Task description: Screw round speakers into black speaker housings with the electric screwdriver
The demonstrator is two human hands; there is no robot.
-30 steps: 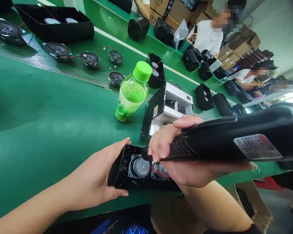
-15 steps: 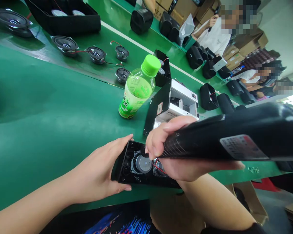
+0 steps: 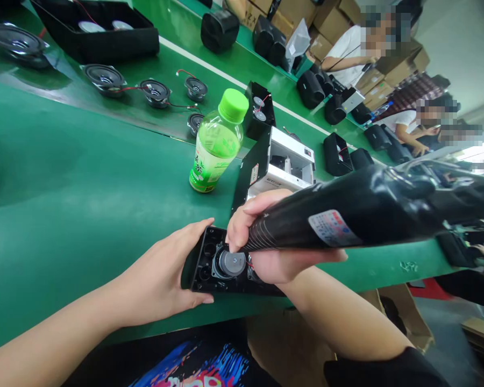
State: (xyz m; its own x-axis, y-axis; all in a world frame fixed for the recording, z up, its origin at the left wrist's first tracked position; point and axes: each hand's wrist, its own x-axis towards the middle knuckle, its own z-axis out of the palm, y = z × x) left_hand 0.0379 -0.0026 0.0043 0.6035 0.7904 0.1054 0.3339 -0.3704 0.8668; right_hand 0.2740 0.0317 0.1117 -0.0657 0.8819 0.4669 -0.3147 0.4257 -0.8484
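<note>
My left hand (image 3: pixel 157 274) grips the left end of a black speaker box (image 3: pixel 234 288), thumb on the near side and fingers on the far side. Inside the open box sits a round speaker driver (image 3: pixel 233 264), magnet facing up. A second driver is mostly covered by my right hand (image 3: pixel 268 252), which is wrapped round a black electric screwdriver (image 3: pixel 375 207). The tool lies tilted, its thick back end towards the right of the view. Its tip is hidden behind my fingers, above the first driver's far edge, so contact cannot be made out.
Just beyond the box stand a green-capped bottle (image 3: pixel 216 150) and a black-and-white machine (image 3: pixel 280 161). Several loose speaker drivers (image 3: pixel 155 92) with red wires lie farther back, near another open speaker box (image 3: pixel 116 45). Co-workers sit across the green bench. An open carton (image 3: pixel 411 317) is at lower right.
The whole view has shifted a little. My right hand and the screwdriver have moved slightly left over the box. My left hand keeps its grip. Another person's hand now shows at the right edge.
</note>
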